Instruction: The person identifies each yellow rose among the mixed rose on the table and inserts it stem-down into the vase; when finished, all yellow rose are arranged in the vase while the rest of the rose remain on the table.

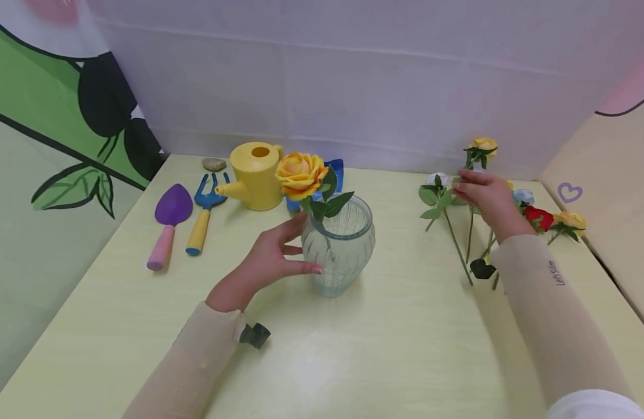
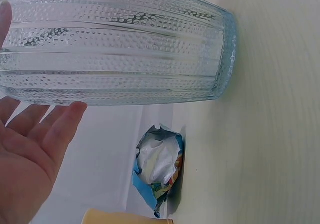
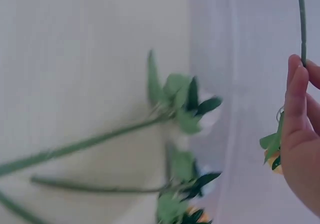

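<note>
A ribbed clear glass vase [image 1: 340,262] stands upright in the middle of the table, with an orange-yellow artificial rose [image 1: 301,176] leaning out over its left rim. My left hand [image 1: 272,256] grips the vase from the left, thumb in front and fingers around the far side; the left wrist view shows the fingertips against the bumpy glass [image 2: 120,49]. Back right, my right hand [image 1: 484,195] pinches the green stem [image 3: 303,29] of a yellow rose [image 1: 483,145]. White [image 1: 437,180], red [image 1: 538,217], light blue and yellow artificial flowers lie around that hand.
At the left lie a purple trowel [image 1: 173,205] with pink handle and a blue hand fork [image 1: 209,199] with yellow handle. A yellow watering can [image 1: 259,180], a stone [image 1: 214,164] and a blue packet [image 1: 333,171] are near the back wall. Cloth walls border the table.
</note>
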Action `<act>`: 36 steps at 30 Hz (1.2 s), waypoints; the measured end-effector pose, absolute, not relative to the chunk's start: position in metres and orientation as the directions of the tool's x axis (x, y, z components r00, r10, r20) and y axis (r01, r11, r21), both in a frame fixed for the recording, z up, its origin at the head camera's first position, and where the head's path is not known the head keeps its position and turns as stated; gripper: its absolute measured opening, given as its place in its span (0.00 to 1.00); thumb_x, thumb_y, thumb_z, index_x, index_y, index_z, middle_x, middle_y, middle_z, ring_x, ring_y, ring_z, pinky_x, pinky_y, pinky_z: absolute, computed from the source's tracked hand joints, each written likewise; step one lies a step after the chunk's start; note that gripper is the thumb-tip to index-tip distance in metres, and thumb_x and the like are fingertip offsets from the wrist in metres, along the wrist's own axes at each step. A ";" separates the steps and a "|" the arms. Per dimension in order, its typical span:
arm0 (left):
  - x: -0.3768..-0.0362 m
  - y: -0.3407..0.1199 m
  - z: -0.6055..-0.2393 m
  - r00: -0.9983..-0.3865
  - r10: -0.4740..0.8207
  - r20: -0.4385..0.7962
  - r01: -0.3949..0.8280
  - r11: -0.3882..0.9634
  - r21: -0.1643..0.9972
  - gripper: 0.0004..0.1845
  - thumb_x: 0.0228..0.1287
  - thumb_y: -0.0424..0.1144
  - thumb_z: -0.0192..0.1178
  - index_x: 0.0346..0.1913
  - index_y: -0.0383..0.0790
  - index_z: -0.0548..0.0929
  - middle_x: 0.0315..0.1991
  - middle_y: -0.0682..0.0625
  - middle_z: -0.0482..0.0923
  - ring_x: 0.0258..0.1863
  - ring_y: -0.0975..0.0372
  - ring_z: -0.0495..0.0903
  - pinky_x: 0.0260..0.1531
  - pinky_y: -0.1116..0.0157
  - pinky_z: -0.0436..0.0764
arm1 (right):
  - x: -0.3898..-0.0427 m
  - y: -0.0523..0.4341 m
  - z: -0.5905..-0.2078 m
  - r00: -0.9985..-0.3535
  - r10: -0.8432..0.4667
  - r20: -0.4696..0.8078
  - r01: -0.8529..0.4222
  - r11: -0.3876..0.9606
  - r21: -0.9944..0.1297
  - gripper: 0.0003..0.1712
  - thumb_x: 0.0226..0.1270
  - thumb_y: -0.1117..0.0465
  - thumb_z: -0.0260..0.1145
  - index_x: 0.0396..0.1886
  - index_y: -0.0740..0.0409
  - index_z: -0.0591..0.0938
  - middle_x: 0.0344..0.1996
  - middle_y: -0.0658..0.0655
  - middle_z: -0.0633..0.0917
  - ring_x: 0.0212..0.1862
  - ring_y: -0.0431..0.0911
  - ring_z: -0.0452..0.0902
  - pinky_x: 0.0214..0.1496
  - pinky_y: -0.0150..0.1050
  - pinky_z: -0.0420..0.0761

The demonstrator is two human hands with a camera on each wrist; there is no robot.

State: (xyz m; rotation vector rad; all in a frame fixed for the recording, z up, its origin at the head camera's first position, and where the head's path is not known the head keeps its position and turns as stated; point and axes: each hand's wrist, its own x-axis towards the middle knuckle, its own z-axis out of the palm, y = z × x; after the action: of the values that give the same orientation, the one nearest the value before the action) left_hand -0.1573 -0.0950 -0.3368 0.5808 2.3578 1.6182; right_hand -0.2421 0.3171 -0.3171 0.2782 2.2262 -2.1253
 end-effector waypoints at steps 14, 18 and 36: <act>-0.158 -0.096 -0.338 -0.881 0.462 0.096 0.250 0.285 0.925 0.48 0.46 0.38 0.73 0.70 0.49 0.59 0.67 0.53 0.62 0.64 0.56 0.63 0.49 0.57 0.77 | -0.225 0.237 -0.244 -0.999 0.036 0.034 -0.043 -0.287 -0.957 0.27 0.53 0.70 0.69 0.56 0.62 0.77 0.44 0.57 0.77 0.39 0.45 0.81 0.46 0.29 0.78; -0.158 -0.097 -0.339 -0.873 0.474 0.114 0.266 0.266 0.927 0.48 0.46 0.37 0.72 0.70 0.48 0.59 0.67 0.51 0.61 0.65 0.55 0.62 0.50 0.57 0.76 | -0.220 0.209 -0.231 -0.993 0.014 0.115 -0.114 -0.333 -0.936 0.24 0.52 0.72 0.69 0.52 0.64 0.79 0.37 0.58 0.79 0.35 0.46 0.81 0.43 0.31 0.80; -0.158 -0.097 -0.339 -0.872 0.476 0.118 0.275 0.275 0.921 0.47 0.46 0.38 0.73 0.70 0.47 0.59 0.67 0.51 0.61 0.65 0.55 0.62 0.49 0.58 0.77 | -0.213 0.152 -0.230 -0.971 -0.022 0.240 -0.237 -0.087 -0.968 0.23 0.57 0.71 0.66 0.54 0.60 0.79 0.44 0.59 0.76 0.35 0.45 0.81 0.44 0.36 0.80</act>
State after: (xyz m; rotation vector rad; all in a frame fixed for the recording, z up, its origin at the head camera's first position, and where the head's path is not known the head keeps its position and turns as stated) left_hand -0.1582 -0.0967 -0.3393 0.7035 2.3578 1.6456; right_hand -0.2132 0.1518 -0.2298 -0.3181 2.2149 -2.4098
